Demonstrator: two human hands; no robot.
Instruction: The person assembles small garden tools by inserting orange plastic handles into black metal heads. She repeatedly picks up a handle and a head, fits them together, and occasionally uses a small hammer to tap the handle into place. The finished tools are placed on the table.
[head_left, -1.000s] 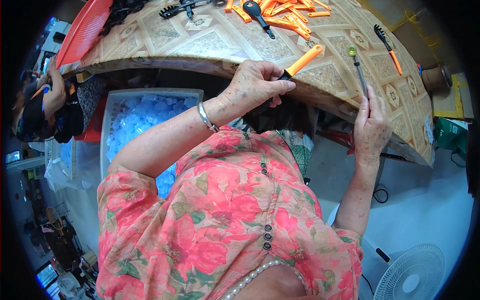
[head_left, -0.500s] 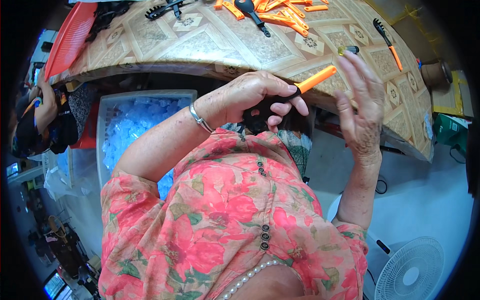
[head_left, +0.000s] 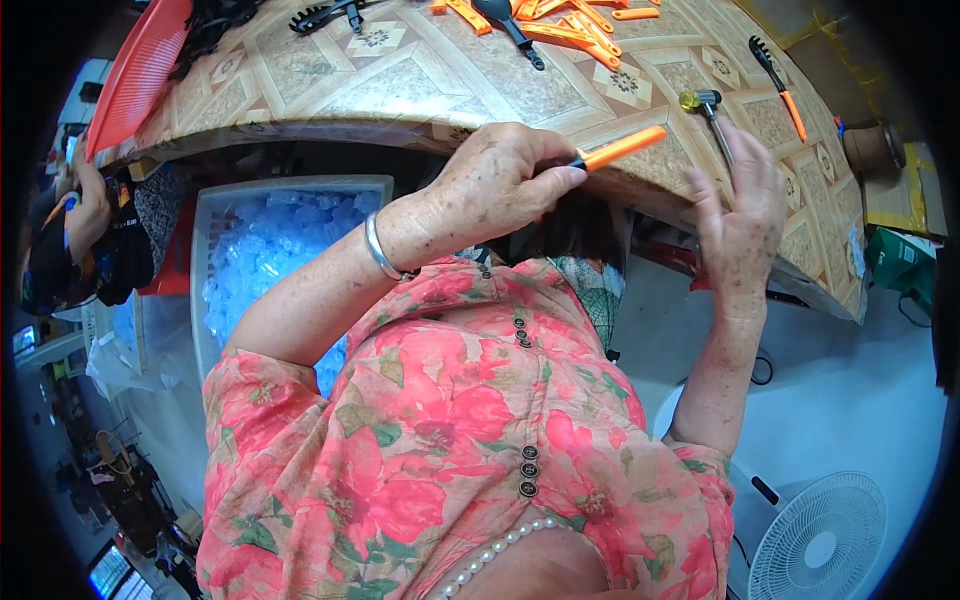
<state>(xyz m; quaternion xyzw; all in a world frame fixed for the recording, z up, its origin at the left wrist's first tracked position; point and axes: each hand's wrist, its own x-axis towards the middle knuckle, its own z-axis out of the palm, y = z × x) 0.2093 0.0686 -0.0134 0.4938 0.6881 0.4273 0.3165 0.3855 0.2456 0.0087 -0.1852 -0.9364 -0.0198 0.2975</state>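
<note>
My left hand (head_left: 510, 185) is closed round the black neck of a kitchen utensil, near the table's front edge. Its orange handle (head_left: 625, 147) points right and slightly up, while my hand hides the black head. On the table to the right lies a small hammer (head_left: 701, 99) with a yellow and dark head and a metal shaft. My right hand (head_left: 742, 220) is over the lower end of that shaft. Its thumb stands apart from the stretched fingers, and the end of the hammer's handle is hidden behind them.
Several loose orange handles (head_left: 590, 35) and a black utensil (head_left: 515, 35) lie at the back. An orange-handled pasta server (head_left: 778, 88) is at the right. A red basket (head_left: 140, 70) stands left. Below the table is a crate (head_left: 207, 210) of bluish clear pieces. A white fan (head_left: 820, 548) stands lower right.
My left hand has turned over, so its back now shows and the utensil's black head is hidden. My right hand has moved slightly right and down, uncovering the hammer's head and shaft.
</note>
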